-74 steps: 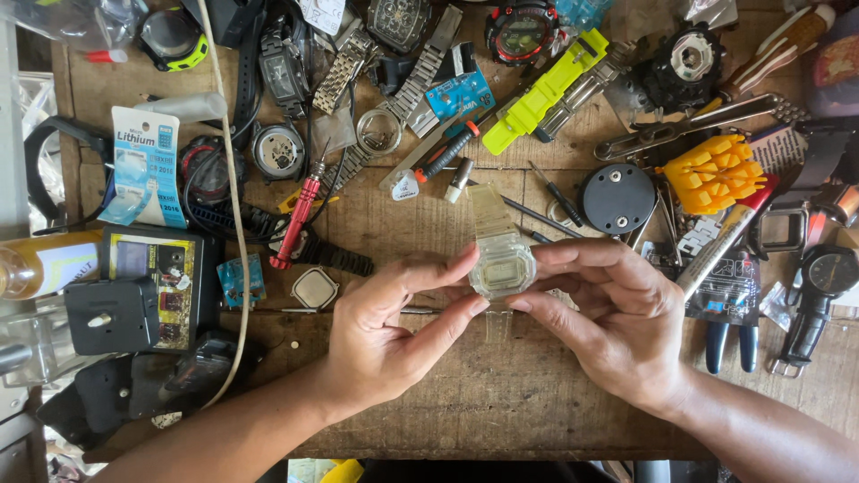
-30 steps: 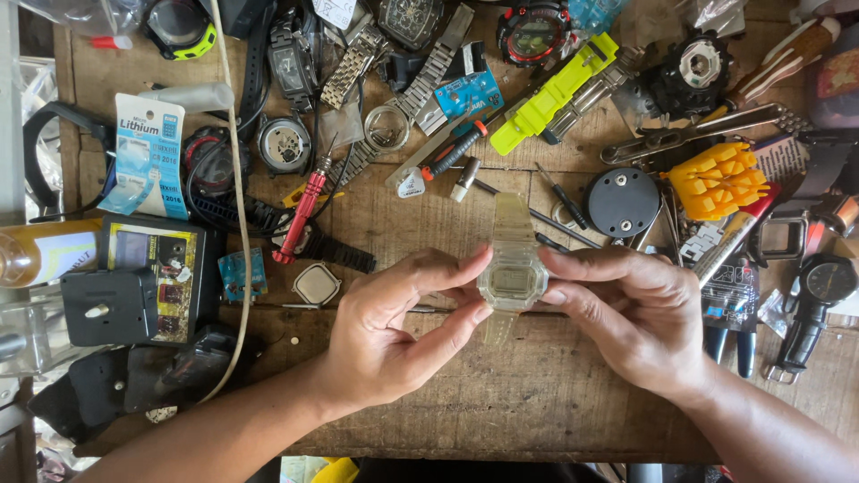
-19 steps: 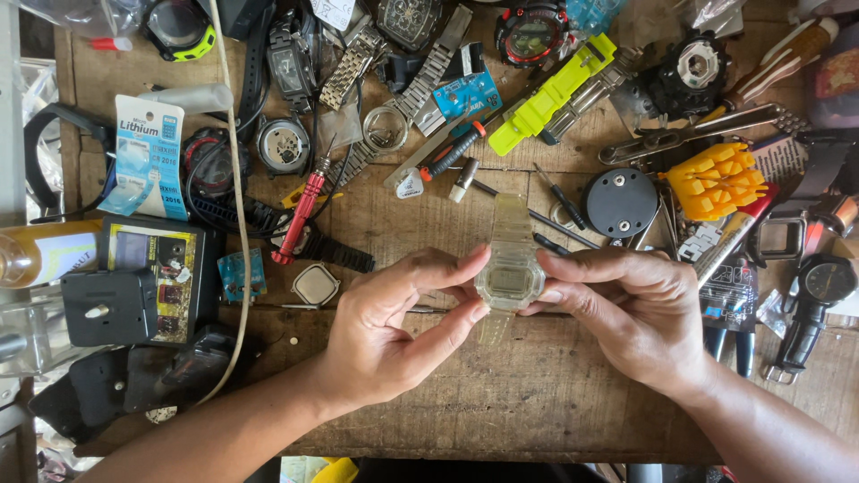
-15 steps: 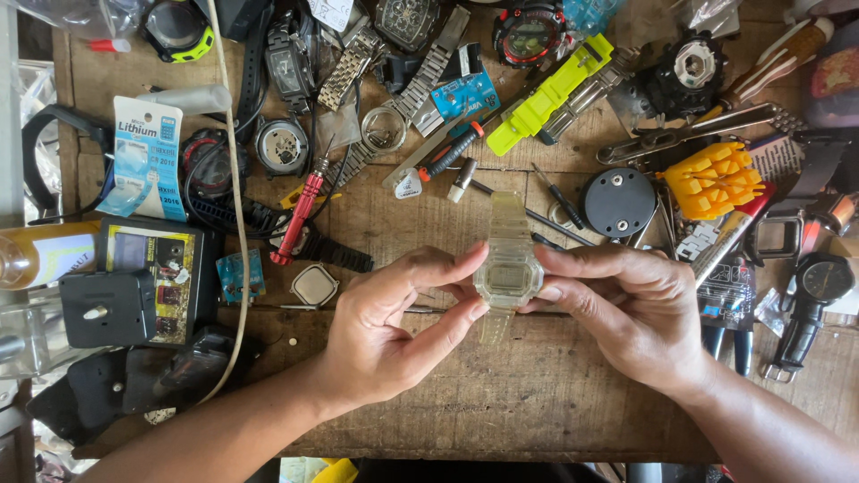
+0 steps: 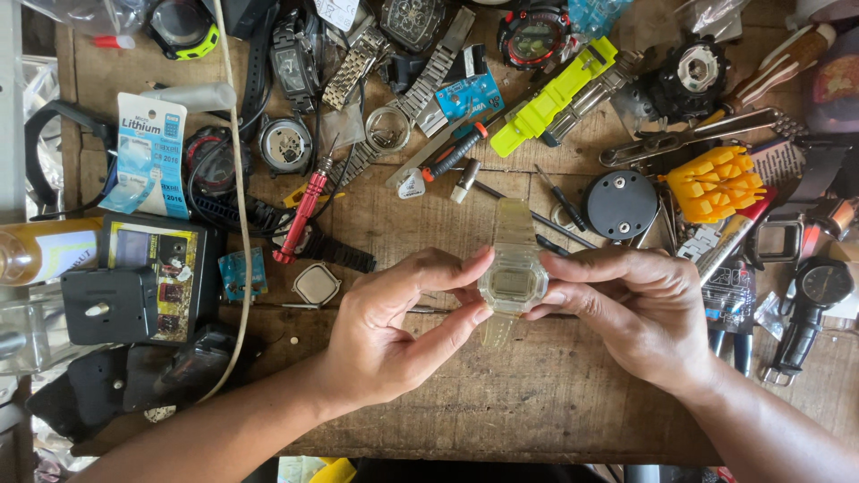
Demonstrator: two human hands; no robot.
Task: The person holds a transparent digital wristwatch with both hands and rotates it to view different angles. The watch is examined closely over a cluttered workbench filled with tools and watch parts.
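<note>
Both hands meet over the middle of the wooden workbench (image 5: 555, 402). Between them sits a digital watch with a clear yellowish case and strap (image 5: 513, 279), face up, strap running far to near.

Left hand (image 5: 394, 331): thumb and forefinger closed on the left edge of the watch case, remaining fingers curled underneath. Right hand (image 5: 640, 309): fingertips pinching the right edge of the case, thumb tucked below, partly hidden. The watch is held just above the bench, not lying on it; the near strap end shows below the fingers.

Surroundings, all apart from the hands:
- Red-handled screwdriver (image 5: 300, 217) left of centre, lying at a slant.
- Small square watch case back (image 5: 316, 284) just left of the left hand.
- Black round disc (image 5: 621, 204) far right of the watch.
- Orange plastic watch holder (image 5: 714, 182) further right.
- Neon yellow strap (image 5: 555, 94) on the far side.
- Battery blister card (image 5: 148, 154) at far left, with a black battery tester (image 5: 148, 275) nearer.
- Black wristwatch (image 5: 819, 291) at right edge.
- Steel link bracelets (image 5: 420, 89) among loose parts along the far side.
</note>
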